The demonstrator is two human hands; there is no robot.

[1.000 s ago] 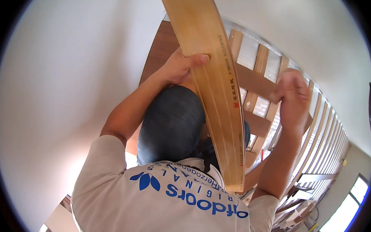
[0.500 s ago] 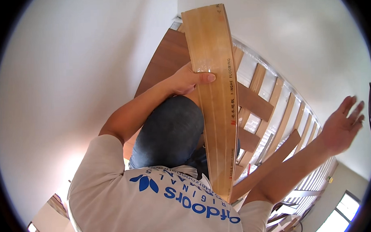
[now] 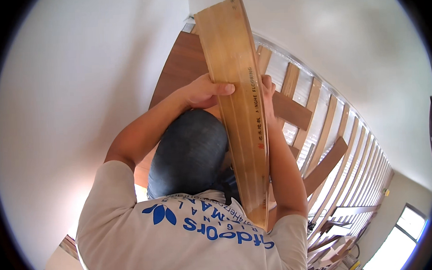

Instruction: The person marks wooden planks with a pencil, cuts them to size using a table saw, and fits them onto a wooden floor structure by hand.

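A long light-brown floorboard (image 3: pixel 237 129) stands tilted in front of me, its pale ribbed underside with printed markings facing me. My left hand (image 3: pixel 207 91) is closed on its left edge, the thumb lying across the face and the other fingers hidden behind. At the right edge, my right hand (image 3: pixel 268 97) has its fingers curled against the board, partly covered by it. The board's lower end reaches down to my shirt. My bent knee (image 3: pixel 190 150) in dark jeans is just left of the board.
Finished reddish-brown flooring (image 3: pixel 182 60) lies at the left beside the white wall (image 3: pixel 95 82). Wooden battens (image 3: pixel 323 126) run over silvery film to the right, with a loose brown plank (image 3: pixel 326 164) across them. A window (image 3: pixel 400 238) is at far lower right.
My right hand has come in from the far right to the board's right edge. The floorboard and my left hand have shifted slightly left in view.
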